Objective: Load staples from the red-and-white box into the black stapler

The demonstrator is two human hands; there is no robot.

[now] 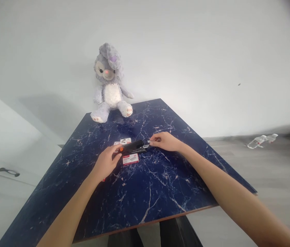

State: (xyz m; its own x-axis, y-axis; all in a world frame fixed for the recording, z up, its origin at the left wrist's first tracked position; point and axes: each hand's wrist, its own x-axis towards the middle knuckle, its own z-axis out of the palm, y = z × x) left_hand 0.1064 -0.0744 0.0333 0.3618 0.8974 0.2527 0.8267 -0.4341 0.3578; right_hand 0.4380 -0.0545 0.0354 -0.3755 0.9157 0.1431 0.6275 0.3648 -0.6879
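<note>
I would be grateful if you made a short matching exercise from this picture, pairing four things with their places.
1. plush toy
2. black stapler
3. red-and-white box
4. clear plastic bottles

A. on the floor, to the right
B. held by the left hand
C. sitting at the far edge of the table
D. just on the near side of the stapler

Pairs: 1-C, 2-B, 3-D, 4-A

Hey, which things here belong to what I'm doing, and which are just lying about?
Part of the job, it seems:
- stapler, in the left hand
- silvery piece, in the right hand
- red-and-white box, beside the stapler

Just lying about:
- plush toy, beyond the hands
- bottles, on the floor
</note>
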